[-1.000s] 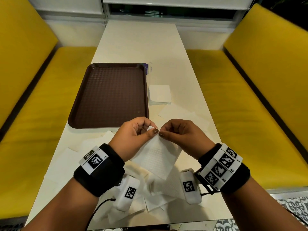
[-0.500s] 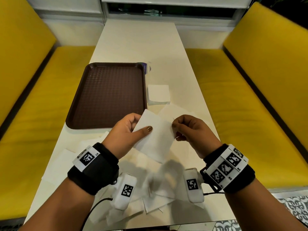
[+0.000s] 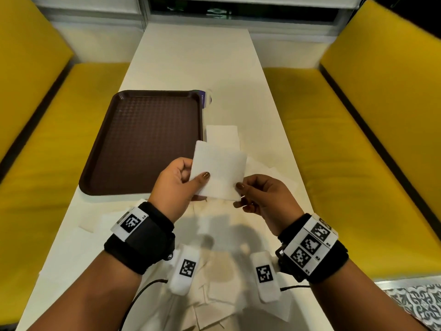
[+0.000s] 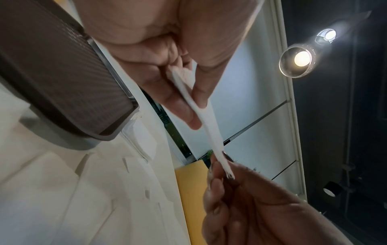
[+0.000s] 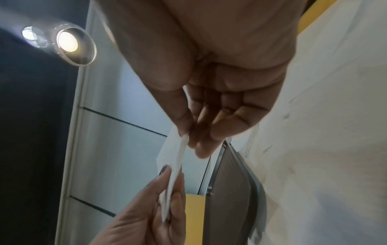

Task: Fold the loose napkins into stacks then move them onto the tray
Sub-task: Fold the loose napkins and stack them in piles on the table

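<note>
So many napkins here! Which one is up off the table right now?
The folded napkin pinched between the left hand and right hand. The stack beside the tray and the loose napkins lie on the table.

Hidden behind the held napkin
The napkin covers part of the folded stack; the small object behind the tray is unreadable.

Both hands, left hand and right hand, pinch a folded napkin above the table.
</note>
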Available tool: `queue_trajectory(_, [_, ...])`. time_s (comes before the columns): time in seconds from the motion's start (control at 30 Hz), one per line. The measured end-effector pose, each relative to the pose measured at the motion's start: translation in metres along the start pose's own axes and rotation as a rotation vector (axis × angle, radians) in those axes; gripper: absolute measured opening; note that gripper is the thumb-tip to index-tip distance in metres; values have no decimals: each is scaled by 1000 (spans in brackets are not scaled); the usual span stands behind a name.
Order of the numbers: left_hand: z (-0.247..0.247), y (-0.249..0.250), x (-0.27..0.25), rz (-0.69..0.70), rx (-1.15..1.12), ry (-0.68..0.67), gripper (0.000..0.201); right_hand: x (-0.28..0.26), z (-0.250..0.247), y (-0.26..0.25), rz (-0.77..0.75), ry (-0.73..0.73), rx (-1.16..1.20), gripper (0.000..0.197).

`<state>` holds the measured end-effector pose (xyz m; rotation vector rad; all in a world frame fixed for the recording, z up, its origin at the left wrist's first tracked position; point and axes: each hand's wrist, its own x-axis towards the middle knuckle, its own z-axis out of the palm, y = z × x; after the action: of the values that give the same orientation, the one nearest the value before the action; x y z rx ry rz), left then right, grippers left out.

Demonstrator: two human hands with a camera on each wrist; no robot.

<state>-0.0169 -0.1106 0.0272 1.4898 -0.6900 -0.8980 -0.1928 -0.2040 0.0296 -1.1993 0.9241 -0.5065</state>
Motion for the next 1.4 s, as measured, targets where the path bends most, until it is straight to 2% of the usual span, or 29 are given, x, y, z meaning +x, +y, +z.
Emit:
queue_trajectory(0.1, [5,-2,16,-45,-44,13,12,19,-6,-8,-3,53,20,5])
queue_trajectory(0.27, [12,-5,44,-77,-59,50,13,50,-12,-14,16,62,10,9])
queue_trajectory(0.5, [11,-8,85,-86,-30,108,10,121,-19,-32,-17,141,63,10])
queue_trajectory(0.7, [-4,-18,95,-137,13,159,9,175,-24,-31,82,157,14,9])
queue_trajectory(0.93, [-13,-29,95,-160,46,178,8,212,-24,-17,169,176,-53,12])
queue_trajectory(1.2, [-14,-29,93,-173,45,184,7,224,-24,-7,170,224,-307,18])
queue_trajectory(1.33, [-13,-27,88,-174,55,180,8,225,-25,-8,138,254,-507,16])
queue_trajectory(1.4, [-14,-24,84,-173,61,179,8,222,-27,-11,117,263,-577,23])
